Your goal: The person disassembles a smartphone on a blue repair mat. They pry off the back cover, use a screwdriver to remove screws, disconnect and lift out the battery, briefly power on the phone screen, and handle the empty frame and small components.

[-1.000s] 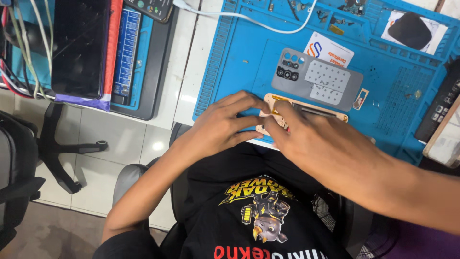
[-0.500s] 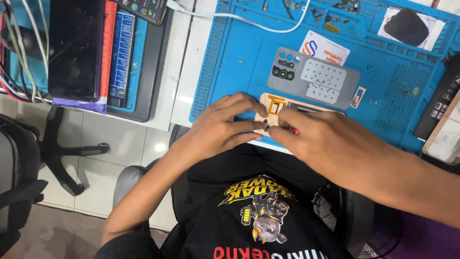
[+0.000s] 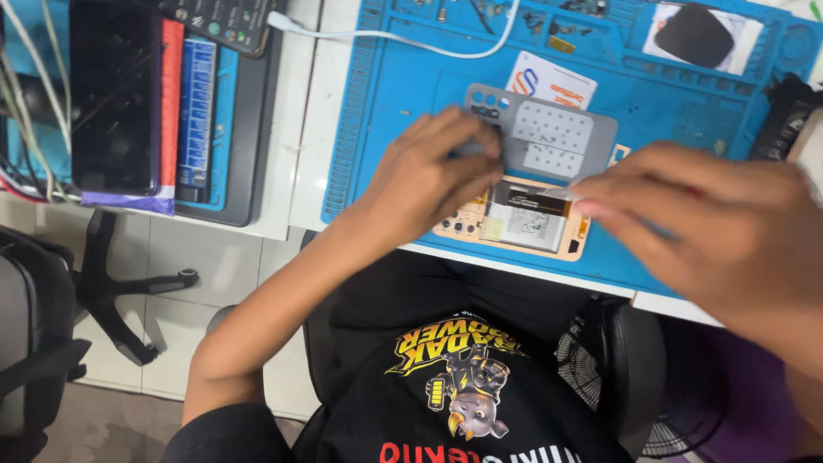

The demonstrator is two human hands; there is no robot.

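Blue silicone work mat [image 3: 411, 94] covers the desk; head view, looking down. Near the mat's front edge lies an opened phone [image 3: 514, 225], orange-tan frame up, w/ battery and board parts exposed. Just behind it, touching or overlapping its far edge, sits a grey back cover [image 3: 553, 137] w/ camera cut-outs at its left end. Left hand [image 3: 424, 184] rests over the phone's left end and the cover's left corner; fingers curled together, tips pressing down at the cover/phone join, though whether they pinch anything cannot be told. Right hand [image 3: 711, 223], blurred, hovers at the phone's right end; fingers drawn together around a thin dark tool [image 3: 660, 230], only partly visible. Mat's back-edge compartments hold small screws and tool bits; too small to tell apart. White card [image 3: 553, 83] lies behind the cover; black pad on white sheet [image 3: 699, 34] at the back right corner. White cable [image 3: 386, 34] crosses the back left corner.
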